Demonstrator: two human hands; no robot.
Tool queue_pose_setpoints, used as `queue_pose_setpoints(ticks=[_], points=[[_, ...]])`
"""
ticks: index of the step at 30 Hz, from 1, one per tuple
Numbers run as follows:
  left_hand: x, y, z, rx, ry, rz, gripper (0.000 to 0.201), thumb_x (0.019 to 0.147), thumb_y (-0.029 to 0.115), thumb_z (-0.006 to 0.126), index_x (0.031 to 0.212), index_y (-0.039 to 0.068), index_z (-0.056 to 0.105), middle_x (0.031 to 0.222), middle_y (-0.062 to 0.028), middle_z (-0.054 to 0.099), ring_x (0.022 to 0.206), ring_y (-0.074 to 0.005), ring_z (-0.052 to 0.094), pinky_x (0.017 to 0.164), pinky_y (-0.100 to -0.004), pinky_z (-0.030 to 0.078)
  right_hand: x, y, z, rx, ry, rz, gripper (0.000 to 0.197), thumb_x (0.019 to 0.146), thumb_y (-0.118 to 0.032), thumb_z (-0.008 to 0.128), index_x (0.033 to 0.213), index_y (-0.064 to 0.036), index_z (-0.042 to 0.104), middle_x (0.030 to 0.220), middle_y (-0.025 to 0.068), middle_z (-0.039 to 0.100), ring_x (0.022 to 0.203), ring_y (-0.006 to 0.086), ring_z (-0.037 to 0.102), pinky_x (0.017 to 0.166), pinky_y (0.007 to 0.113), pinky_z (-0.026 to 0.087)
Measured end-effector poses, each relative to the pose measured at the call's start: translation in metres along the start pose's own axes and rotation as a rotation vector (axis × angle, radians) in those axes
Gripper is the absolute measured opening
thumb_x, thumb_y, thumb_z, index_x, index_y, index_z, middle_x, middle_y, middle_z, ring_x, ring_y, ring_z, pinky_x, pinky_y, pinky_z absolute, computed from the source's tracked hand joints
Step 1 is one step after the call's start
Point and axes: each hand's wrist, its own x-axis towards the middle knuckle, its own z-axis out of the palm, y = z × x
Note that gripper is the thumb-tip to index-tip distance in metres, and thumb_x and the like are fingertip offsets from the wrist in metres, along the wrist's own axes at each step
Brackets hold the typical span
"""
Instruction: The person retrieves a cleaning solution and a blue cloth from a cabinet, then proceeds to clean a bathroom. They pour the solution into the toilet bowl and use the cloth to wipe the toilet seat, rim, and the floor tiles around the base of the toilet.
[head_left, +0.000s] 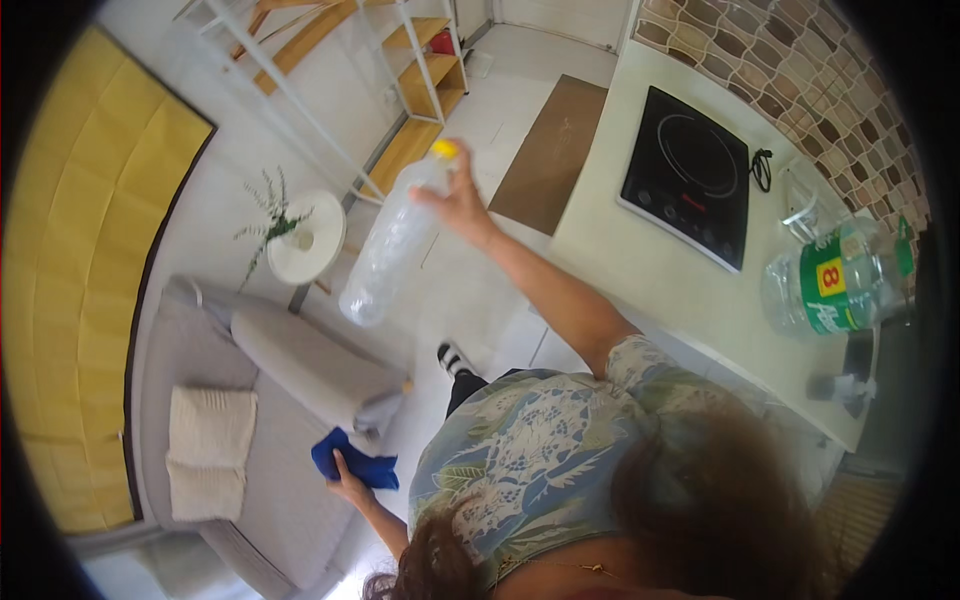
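Note:
My right hand (460, 202) is wrapped round the upper part of a clear plastic bottle (385, 255) with a yellow cap (445, 149). The bottle hangs tilted in the air over the floor, its cap end up and its base toward the lower left. Down by my left side, my left hand (346, 482) grips a folded dark blue cloth (358, 459), near the grey sofa. The bottle and the cloth are well apart.
To the right runs a pale counter (600, 235) with a black induction cooktop (690, 170) and a large green-labelled bottle (835, 280). A grey sofa (290, 480), a round white side table (325, 240) with a plant, and a wooden shelf unit (420, 85) stand left and ahead.

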Motion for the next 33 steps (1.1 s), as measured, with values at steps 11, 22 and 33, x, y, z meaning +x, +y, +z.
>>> queue_pose_setpoints(ticks=[11, 22, 33], points=[[0.267, 0.041, 0.357, 0.006, -0.392, 0.036, 0.042, 0.075, 0.026, 0.072, 0.096, -0.008, 0.06, 0.09, -0.0103, 0.061, 0.075, -0.0163, 0.055, 0.069, -0.0292, 0.045, 0.183, 0.124, -0.035, -0.646, -0.145, 0.005, 0.077, 0.069, -0.018, 0.071, 0.131, -0.0079, 0.026, 0.124, 0.0201, 0.04, 0.109, 0.0349, 0.044, 0.092, 0.039, 0.038], [0.329, 0.084, 0.79, -0.259, -0.661, -0.468, 0.045, 0.074, 0.022, 0.072, 0.107, -0.004, 0.054, 0.102, -0.0129, 0.059, 0.085, -0.0238, 0.059, 0.078, -0.0355, 0.049, 0.284, 0.266, -0.192, -0.942, 0.273, 0.22, 0.088, 0.061, -0.022, 0.076, 0.131, -0.0054, 0.025, 0.118, 0.0188, 0.045, 0.106, 0.0353, 0.046, 0.093, 0.043, 0.033], [0.335, 0.134, 1.124, -0.352, -0.981, -0.728, 0.049, 0.076, 0.026, 0.062, 0.116, 0.001, 0.048, 0.112, -0.0136, 0.055, 0.105, -0.031, 0.051, 0.093, -0.0464, 0.041, 0.575, 0.312, -0.305, -0.583, 0.747, 0.039, 0.087, 0.058, -0.02, 0.081, 0.125, -0.0005, 0.029, 0.118, 0.0159, 0.047, 0.11, 0.0254, 0.046, 0.093, 0.037, 0.038]])
